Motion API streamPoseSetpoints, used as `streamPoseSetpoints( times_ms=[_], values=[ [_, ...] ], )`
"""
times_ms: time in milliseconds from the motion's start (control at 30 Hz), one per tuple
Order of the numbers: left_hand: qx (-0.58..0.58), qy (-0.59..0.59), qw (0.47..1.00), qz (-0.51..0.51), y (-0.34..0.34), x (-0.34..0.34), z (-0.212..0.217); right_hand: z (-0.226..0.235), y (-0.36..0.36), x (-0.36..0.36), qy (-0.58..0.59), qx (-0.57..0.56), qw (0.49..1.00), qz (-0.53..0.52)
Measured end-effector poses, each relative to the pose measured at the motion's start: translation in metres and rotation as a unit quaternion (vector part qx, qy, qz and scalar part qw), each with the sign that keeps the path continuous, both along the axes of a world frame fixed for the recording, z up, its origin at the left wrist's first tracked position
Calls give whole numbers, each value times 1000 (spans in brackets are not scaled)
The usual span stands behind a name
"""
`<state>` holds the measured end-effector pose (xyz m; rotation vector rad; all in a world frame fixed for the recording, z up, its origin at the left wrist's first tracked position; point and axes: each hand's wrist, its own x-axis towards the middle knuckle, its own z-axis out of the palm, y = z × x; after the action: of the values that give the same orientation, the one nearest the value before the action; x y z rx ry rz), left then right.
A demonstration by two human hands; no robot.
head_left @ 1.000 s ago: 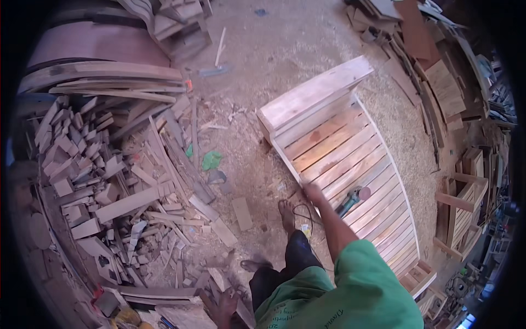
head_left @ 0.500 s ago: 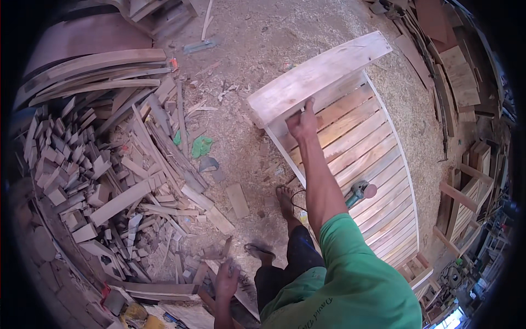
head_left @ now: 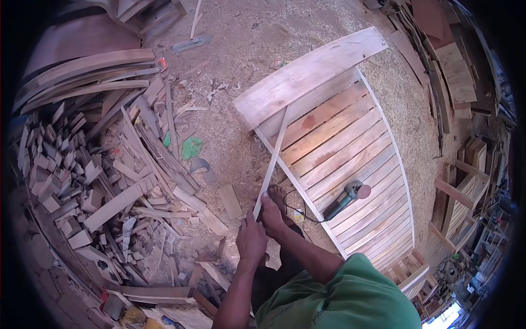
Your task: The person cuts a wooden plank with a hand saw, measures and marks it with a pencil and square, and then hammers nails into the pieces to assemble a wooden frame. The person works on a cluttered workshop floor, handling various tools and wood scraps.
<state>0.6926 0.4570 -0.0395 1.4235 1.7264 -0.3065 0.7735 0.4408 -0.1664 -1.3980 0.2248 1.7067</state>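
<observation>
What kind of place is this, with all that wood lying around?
Most likely a woodworking or furniture workshop. The ground is covered in sawdust, a big heap of wood offcuts lies on the left, and a slatted wooden panel has a handheld power sander resting on it. Both hands grip a thin wooden strip.

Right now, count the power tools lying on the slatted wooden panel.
1. An angle grinder lies on the slats of the panel, right of the hands holding the thin wooden strip. Others may be hidden off-panel in the clutter.
</observation>
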Motion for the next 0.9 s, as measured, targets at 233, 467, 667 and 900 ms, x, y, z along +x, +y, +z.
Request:
streamPoseSetpoints(
  times_ms=[233, 467, 667, 900],
  values=[
    [19, -16, 999, 30, -80, -100, -1, -75, 54, 100, -420, 85, 844, 323],
    [-37, 93, 985, 139, -235, -181, 58, -171, 251, 188, -775, 154, 389, 474],
    [-93, 125, 982, 104, -305, -205, 72, -183, 282, 193, -693, 132, 412, 577],
    [-122, 134, 964, 192, -294, -183, 61, -172, 254, 206, -712, 168, 300, 612]
  ],
)
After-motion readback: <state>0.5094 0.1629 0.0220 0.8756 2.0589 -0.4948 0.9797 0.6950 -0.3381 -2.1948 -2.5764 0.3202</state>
